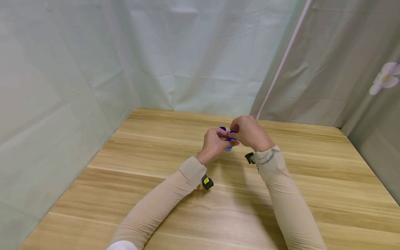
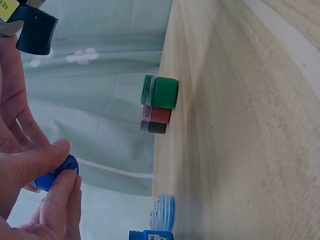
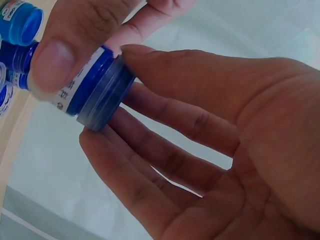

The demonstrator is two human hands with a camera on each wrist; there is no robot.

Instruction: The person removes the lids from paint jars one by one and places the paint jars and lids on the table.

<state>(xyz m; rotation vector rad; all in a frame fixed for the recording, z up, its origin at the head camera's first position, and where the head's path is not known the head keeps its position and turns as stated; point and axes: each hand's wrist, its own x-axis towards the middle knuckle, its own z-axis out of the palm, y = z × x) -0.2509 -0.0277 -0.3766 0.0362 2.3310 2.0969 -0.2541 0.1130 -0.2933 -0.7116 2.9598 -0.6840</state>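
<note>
Blue jar (image 3: 89, 86) is up off the counter (image 1: 200, 215), toward its far side, between the two hands. Left hand (image 1: 214, 142) grips it by the body, thumb across the white label, fingers on the opposite side, dark blue base showing past the fingertips in the left wrist view. Right hand (image 1: 250, 132) pinches the clear lid (image 3: 106, 97) end, thumb on one edge and fingertips around the other; palm faces the lid, not touching it. Jar is tilted in the right wrist view; label print only partly readable, partly under the left thumb. More jars on the counter: green jar (image 2: 165, 92), red jar (image 2: 161, 115) and dark jar (image 2: 157, 127) upright in a close group, clear-topped, well apart from the blue ones. Light blue jar (image 3: 22, 24) and a darker blue jar (image 3: 24, 57) just beside each other, others cut off at the edge. Both forearms in beige sleeves (image 1: 162, 205), small black camera at each wrist. Pale curtain (image 1: 203, 52) hangs behind the counter, white flower (image 1: 386, 77) with yellow centre on the right-hand side.
</note>
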